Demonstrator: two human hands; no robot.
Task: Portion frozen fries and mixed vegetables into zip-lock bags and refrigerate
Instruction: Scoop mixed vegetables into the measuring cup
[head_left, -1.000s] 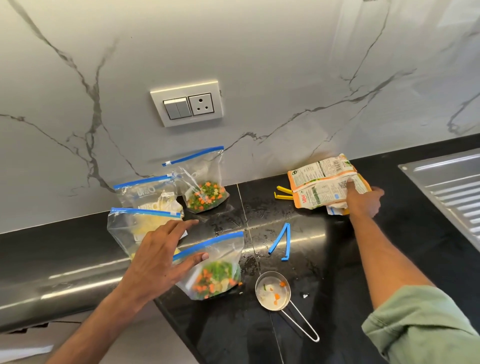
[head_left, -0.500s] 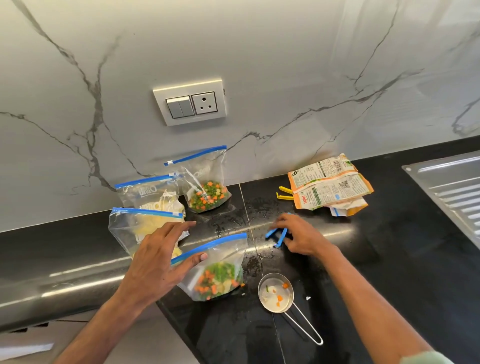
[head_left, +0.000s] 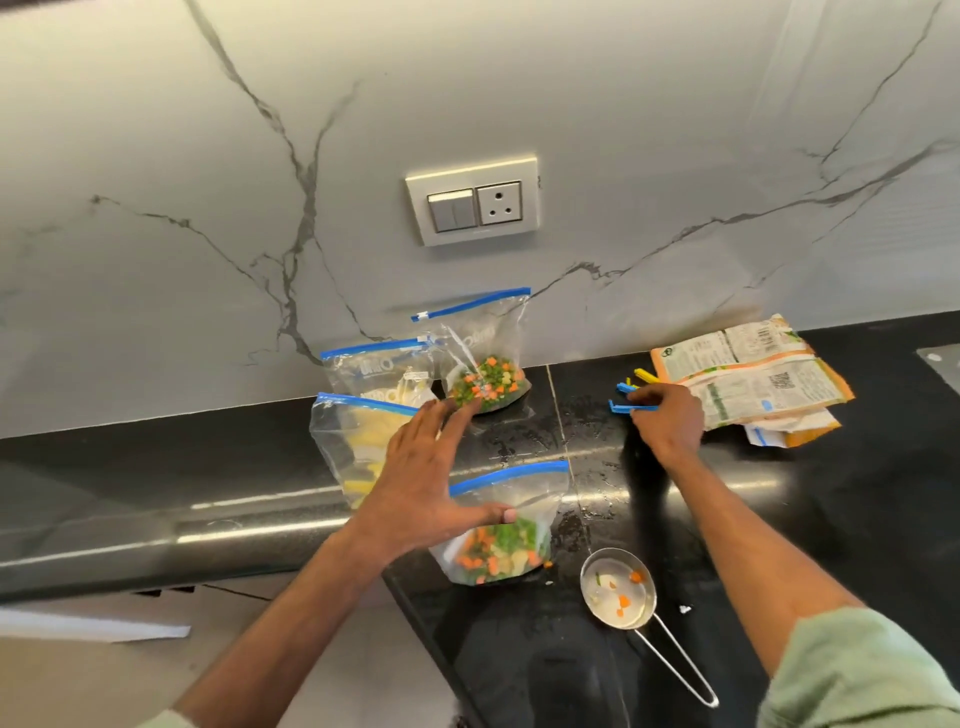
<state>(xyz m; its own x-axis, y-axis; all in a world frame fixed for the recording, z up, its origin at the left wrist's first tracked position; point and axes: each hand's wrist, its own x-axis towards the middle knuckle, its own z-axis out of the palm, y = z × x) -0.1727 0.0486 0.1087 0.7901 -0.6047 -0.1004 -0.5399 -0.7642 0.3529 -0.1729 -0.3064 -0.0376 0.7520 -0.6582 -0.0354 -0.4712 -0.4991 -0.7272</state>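
Head view: found left hand (head_left: 421, 483) splayed, straight-fingered, thumb against near vegetable bag (head_left: 504, 551) below socket plate (head_left: 472, 202), seemingly to steady it upright; found right hand (head_left: 667, 421) pinching blue clip (head_left: 621, 408) below-right of socket plate, presumably tidying it aside; fries bags (head_left: 353, 441) below-left.

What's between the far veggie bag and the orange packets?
The head view shows the right hand holding a blue clip there, with a yellow clip just behind it, on the wet black counter.
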